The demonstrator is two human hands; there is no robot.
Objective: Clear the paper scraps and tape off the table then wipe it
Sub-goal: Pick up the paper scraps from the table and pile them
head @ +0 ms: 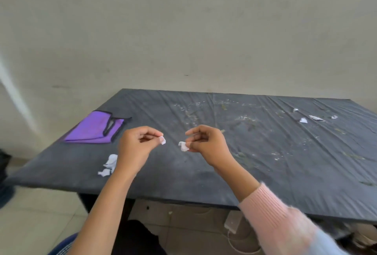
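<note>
A bare, pale wall [183, 30] backs a table [204, 181] wrapped in a creased black cover, its middle speckled with crumbs and greenish smears [244, 120]. Over the near left part of the table, a person's left hand [135, 146] pinches a small white scrap [162, 140] between thumb and forefinger, the other fingers curled under. The right hand [207, 144], at the end of a pink sleeve [271, 214], pinches a curled white scrap [184, 146] the same way. The hands hang near each other without touching.

The step in hand appears to be gathering paper. Doing it well probably means passing both bits into one hand, or dropping them on one pile, so the other hand is free to reach. The pieces look light, so a firm pinch and slow travel should keep them from fluttering back onto the cover. The far right pieces should go before the cloth is taken up; the crumbs can wait for the wipe.

By count, two scraps are held. A heap of scraps [109, 165] lies by the near left edge, two or three pieces, too bunched to tell. Four loose scraps [303, 120] sit toward the far right corner. One folded purple cloth [91, 130] rests by the left edge. Whether any piece is tape cannot be told.
</note>
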